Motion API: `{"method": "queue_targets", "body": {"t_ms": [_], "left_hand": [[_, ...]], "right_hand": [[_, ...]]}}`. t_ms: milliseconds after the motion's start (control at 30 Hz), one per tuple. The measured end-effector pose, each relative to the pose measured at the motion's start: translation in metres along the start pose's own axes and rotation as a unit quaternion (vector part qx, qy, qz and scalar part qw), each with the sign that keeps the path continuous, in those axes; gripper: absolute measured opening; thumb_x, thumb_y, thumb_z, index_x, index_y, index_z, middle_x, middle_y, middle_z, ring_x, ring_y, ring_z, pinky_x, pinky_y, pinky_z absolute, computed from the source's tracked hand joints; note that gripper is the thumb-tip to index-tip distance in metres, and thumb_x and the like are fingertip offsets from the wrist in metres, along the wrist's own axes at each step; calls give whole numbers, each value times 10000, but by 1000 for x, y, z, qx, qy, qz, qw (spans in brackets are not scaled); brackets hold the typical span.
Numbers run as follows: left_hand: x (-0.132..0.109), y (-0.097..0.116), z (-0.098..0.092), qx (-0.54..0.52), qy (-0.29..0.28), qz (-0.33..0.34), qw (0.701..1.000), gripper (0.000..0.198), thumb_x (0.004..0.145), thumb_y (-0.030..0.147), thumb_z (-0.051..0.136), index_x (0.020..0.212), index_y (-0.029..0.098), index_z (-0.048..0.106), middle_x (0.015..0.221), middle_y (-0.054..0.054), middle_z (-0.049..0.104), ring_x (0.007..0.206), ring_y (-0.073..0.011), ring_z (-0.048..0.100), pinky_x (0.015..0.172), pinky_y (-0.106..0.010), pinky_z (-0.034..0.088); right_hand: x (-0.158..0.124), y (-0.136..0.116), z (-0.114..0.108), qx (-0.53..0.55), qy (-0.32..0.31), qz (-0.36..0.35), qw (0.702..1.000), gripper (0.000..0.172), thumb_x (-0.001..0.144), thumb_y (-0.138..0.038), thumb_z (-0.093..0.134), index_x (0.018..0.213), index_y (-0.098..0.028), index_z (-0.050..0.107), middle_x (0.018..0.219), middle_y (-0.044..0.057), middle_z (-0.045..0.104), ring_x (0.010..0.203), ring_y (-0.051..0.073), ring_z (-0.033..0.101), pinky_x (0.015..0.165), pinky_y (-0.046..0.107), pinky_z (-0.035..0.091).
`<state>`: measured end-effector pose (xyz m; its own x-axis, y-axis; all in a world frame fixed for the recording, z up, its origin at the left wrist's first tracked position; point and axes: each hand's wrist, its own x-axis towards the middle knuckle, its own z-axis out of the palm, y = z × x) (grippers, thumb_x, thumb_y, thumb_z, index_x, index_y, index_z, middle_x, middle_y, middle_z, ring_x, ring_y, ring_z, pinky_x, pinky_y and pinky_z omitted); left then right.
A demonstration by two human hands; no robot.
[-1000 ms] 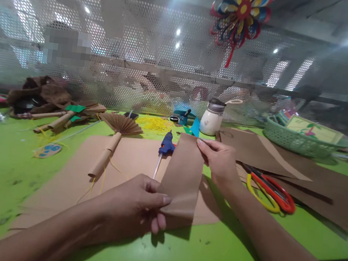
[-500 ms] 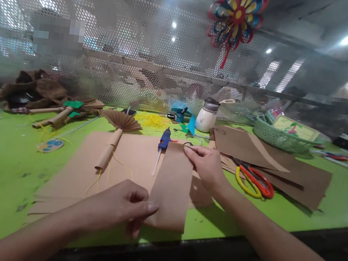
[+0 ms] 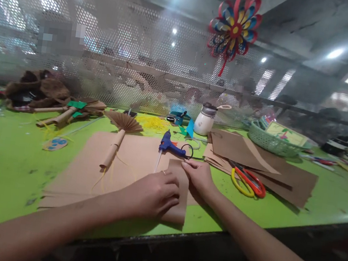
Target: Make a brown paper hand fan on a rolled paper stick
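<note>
A folded piece of brown paper lies near the table's front edge, partly over a stack of larger brown sheets. My right hand pinches its upper right corner between thumb and fingers. Across its middle rests my left hand, fingers curled in against the paper; the thumb is hidden. Just beyond the hands lies a blue glue gun with a glue stick beside it. To the left, on the stack, is a paper roll topped by a pleated fan.
Scissors with red and yellow handles lie beside dark brown sheets on the right. Behind stand a white bottle and a green basket. Yellow shreds and another paper piece with green tape lie farther back.
My left hand has moved right and up from the folded paper's left edge onto its middle. My right hand keeps its pinch at the upper corner. More of the glue gun shows.
</note>
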<state>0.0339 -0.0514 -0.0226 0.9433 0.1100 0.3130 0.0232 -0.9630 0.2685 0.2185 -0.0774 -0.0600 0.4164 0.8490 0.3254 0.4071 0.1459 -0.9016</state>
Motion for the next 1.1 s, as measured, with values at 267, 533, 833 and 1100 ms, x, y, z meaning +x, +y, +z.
{"method": "queue_targets", "body": {"t_ms": [267,533,833,1100], "left_hand": [[-2,-3,8,58,-44,41,996,303,944,192,366,893,116,655,875,-124,646,889,-210,553,807,-332,440],[-4,-13,10,-11,-23,21,999,267,922,229,422,955,141,672,979,-121,631,929,-218,556,872,-369,424],[-6,-19,16,-51,-23,0,998,248,919,250,460,1028,147,658,1002,-106,599,938,-199,544,879,-346,415],[-7,-11,13,-2,-23,14,1000,244,917,270,461,1036,141,630,992,-109,593,944,-218,526,913,-402,384]], "right_hand": [[9,7,2,-160,-36,-52,985,199,782,-258,585,717,-154,742,768,77,740,677,208,612,672,306,449],[7,-2,-11,-278,-42,-81,956,175,786,-267,583,830,-148,704,800,97,695,758,238,598,721,346,444],[-116,-45,-32,-320,-205,-235,895,334,871,-284,550,1163,-126,581,1158,140,601,1084,268,511,941,429,443],[-152,-31,-12,-438,-97,-277,850,523,876,-389,534,1291,-72,514,1289,163,571,1170,350,497,948,574,414]]}}
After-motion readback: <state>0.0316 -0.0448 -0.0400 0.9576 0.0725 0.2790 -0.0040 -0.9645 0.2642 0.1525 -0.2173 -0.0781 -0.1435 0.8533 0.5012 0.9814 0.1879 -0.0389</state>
